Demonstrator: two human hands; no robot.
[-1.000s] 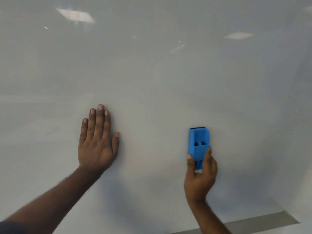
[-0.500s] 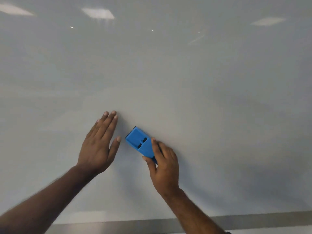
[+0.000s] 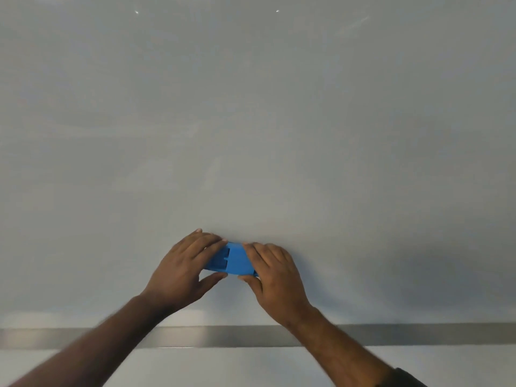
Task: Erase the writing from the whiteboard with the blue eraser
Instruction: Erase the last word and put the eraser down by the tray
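Whiteboard (image 3: 251,121) fills nearly the whole view, pale grey-white surface, no legible writing on the visible part, just faint smears and a few light reflections near the top edge. Metal frame strip (image 3: 418,335) runs along the bottom edge of the whiteboard, full width. Both forearms come up from the lower corners and meet low on the board, near the bottom edge and about centred left to right. Left hand (image 3: 181,272): fingers over the top of the left end of the blue eraser (image 3: 237,261), thumb under it, grip closed on that end. Right hand (image 3: 276,280): same layout mirrored, fingers on top of the right end, thumb tip at the lower right corner, grip clamped on the eraser. Eraser lies horizontal, long axis parallel to the bottom edge, only its middle shows between the two hands (dark slots visible there). Looks pressed flat against the board; actual contact can't be confirmed from this angle.
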